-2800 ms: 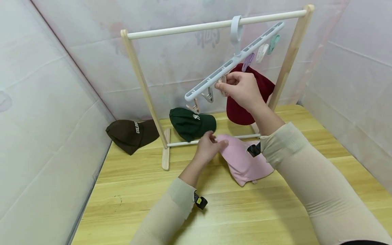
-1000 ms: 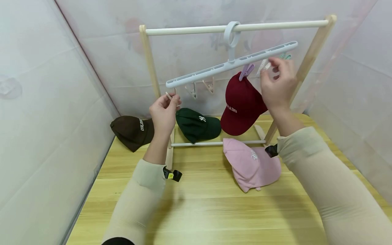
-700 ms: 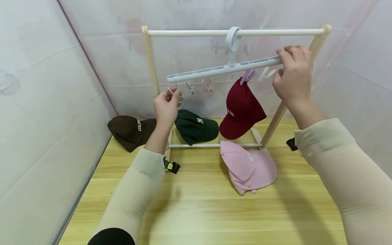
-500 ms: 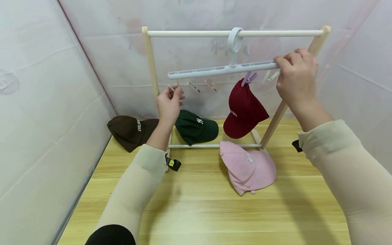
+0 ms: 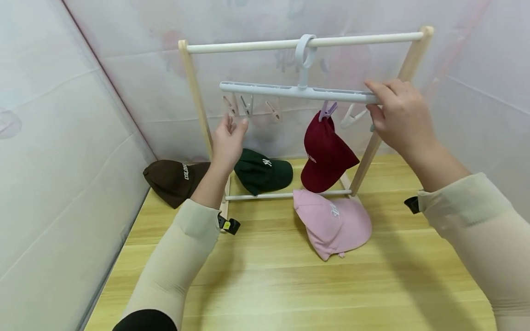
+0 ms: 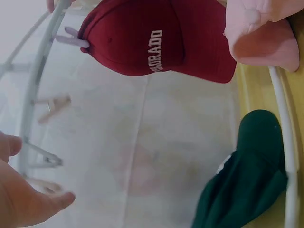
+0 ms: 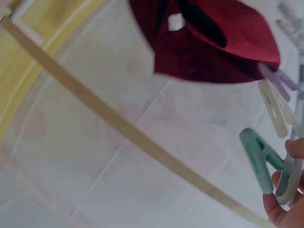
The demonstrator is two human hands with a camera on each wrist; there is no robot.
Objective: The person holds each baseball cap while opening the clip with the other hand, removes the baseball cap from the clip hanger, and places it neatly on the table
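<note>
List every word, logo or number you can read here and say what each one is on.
"COLORADO": white letters on the red cap, first letters partly folded away.
"COLO...": white letters on the brown cap, rest hidden.
"NY" logo: white, on the green cap.
Pink cap: white logo too small to read.

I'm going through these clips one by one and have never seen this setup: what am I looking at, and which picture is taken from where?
A person works with two bare hands and wears three cameras. The large picture comes from the head; the two small ones come from the wrists and look sideways and close up. On the wooden table stands a wooden rack with a white clip hanger on its top rail. The right hand grips the hanger's right end. The left hand is open, just under the clips at the left end, holding nothing. A red cap hangs from a purple clip. Pink, green and brown caps lie on the table.
</note>
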